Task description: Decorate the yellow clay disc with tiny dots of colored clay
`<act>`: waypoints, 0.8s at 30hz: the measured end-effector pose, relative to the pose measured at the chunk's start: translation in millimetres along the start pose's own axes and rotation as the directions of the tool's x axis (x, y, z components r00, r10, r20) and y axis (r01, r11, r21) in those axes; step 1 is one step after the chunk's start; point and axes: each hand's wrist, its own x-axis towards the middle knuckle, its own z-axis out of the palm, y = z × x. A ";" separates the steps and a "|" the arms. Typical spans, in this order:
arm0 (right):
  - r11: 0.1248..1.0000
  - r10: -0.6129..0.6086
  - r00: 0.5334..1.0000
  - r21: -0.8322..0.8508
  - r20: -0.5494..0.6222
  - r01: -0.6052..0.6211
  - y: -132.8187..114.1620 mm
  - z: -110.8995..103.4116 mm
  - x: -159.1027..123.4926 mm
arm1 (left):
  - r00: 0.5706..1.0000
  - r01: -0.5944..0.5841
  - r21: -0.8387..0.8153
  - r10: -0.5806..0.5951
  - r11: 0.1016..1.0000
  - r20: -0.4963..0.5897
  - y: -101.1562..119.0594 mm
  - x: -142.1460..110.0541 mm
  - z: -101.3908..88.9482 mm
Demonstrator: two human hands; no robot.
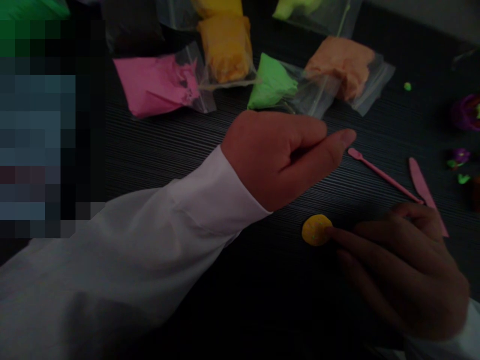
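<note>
My left hand point(285, 157) is above the dark table, its fingers curled in and the thumb laid along the index finger. Whatever lies inside those fingers, if anything, is hidden. Lower right, my right hand point(408, 270) has its fingers drawn together at the right edge of a small yellow clay disc point(316, 230). The index fingertip overlaps the disc, which has small marks on its face; I cannot tell whether it rests on the table. Beyond the right hand lie a thin pink modelling tool point(388, 176) and a pink plastic knife point(425, 187).
Bags of soft clay line the far side: pink point(153, 87), orange point(227, 50), green point(272, 82) and peach point(343, 65). At the right edge are a purple clay piece point(465, 112) and a small purple flower point(461, 155). A pixelated patch covers the upper left.
</note>
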 end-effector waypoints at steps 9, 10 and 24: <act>0.999 0.025 0.999 -0.026 0.044 -0.024 -0.7 2.7 1.1 | 0.999 -0.035 -0.040 0.034 0.999 -0.014 -3.4 -0.6 1.9; 0.999 0.027 0.999 -0.024 0.042 -0.026 -1.0 2.6 0.9 | 1.000 -0.028 -0.043 0.027 0.999 -0.009 -3.4 -0.7 1.9; 1.000 -0.002 1.000 -0.030 0.013 0.003 -9.5 3.5 4.9 | 0.992 -0.089 -0.123 0.076 0.988 -0.105 -4.6 3.6 3.9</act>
